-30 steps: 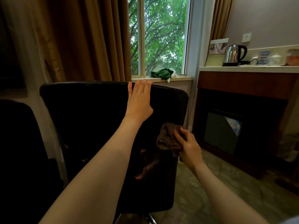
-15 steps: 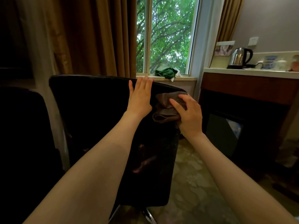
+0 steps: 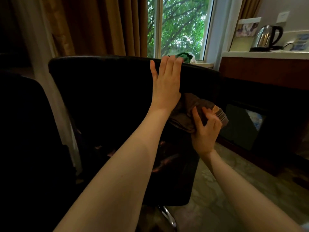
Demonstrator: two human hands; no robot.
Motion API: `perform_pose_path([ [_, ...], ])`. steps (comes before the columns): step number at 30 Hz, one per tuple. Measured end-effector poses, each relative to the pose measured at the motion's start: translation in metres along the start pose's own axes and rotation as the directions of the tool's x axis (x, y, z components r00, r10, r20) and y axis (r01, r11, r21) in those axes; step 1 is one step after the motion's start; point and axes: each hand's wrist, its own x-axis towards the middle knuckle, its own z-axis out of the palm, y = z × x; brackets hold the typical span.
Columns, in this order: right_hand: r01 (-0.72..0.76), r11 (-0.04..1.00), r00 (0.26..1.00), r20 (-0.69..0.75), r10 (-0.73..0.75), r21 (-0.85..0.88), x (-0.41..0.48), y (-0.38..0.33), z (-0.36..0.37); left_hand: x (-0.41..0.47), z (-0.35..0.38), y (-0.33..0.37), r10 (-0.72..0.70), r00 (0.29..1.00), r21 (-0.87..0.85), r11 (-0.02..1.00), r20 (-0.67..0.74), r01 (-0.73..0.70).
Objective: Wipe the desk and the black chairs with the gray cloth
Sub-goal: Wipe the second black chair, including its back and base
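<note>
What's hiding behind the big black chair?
A green cloth on the windowsill peeks over the black chair, beside the left hand. Whatever lies lower is covered.

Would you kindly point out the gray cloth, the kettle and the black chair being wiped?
gray cloth (image 3: 189,108): head view, on its bunched folds.
kettle (image 3: 264,37): head view, on its steel body.
black chair (image 3: 103,91): head view, on the middle of its backrest.

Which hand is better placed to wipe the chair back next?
Right. The right hand grips the gray cloth against the back of the black chair; the left hand lies flat near its top edge, holding nothing.
</note>
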Motion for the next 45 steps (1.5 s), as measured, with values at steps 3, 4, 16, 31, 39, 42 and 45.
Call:
perform_pose_path([
  [3, 0.035, 0.999, 0.999, -0.002, -0.035, 0.000, -0.005, 0.000, 0.002, -0.001, 0.008, -0.004, 0.022, 0.999, -0.002, 1.000, -0.024, -0.022],
  [4, 0.040, 0.999, 0.999, 0.003, -0.040, 0.004, -0.007, -0.001, 0.002, -0.003, 0.010, -0.006, 0.033, 0.999, 0.002, 0.999, -0.039, -0.033],
  [16, 0.064, 0.998, 0.998, -0.008, -0.064, -0.021, -0.003, -0.003, -0.002, -0.038, -0.002, -0.015, 0.145, 0.974, 0.005, 0.989, 0.174, -0.148],
  [31, 0.137, 0.989, 0.989, 0.051, -0.140, 0.057, -0.044, 0.009, 0.015, -0.113, 0.064, -0.052, 0.457, 0.877, 0.036, 0.884, 0.146, -0.467],
  [39, 0.057, 0.991, 0.979, 0.186, -0.079, 0.122, -0.102, 0.005, 0.026, -0.140, 0.080, -0.065, 0.527, 0.823, 0.224, 0.793, 0.212, -0.566],
  [42, 0.020, 0.990, 0.982, 0.184, -0.046, 0.139, -0.113, 0.001, 0.036, -0.141, 0.086, -0.071, 0.557, 0.807, 0.211, 0.779, 0.197, -0.590],
  [45, 0.010, 0.990, 0.984, 0.176, -0.036, 0.143, -0.118, 0.002, 0.043, -0.141, 0.092, -0.074, 0.560, 0.813, 0.206, 0.787, 0.160, -0.582],
])
